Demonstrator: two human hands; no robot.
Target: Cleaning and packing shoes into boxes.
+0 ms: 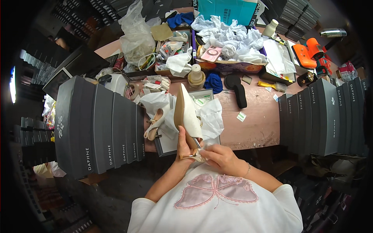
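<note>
A white pointed-toe shoe [189, 114] with a tan sole is held in front of my chest, toe pointing away. My left hand [183, 145] is wrapped round it near the heel end, thumb against the sole. My right hand [222, 158] is closed at the shoe's back part, where a gold-coloured piece and white material show; its fingertips are partly hidden. Beyond the shoe, an open shoe box [168, 149] with white tissue paper [211, 118] lies on the table. A second shoe [155, 123], light with a tan sole, rests on the tissue at the left.
Stacked dark grey shoe boxes stand on the left [101, 128] and right [326, 116]. Behind are a carton of crumpled paper [233, 39] with a pink phone [211, 53], a pump-top bottle [196, 75], a black brush-like tool [237, 91], a yellow-handled brush [272, 85] and an orange tape dispenser [307, 53].
</note>
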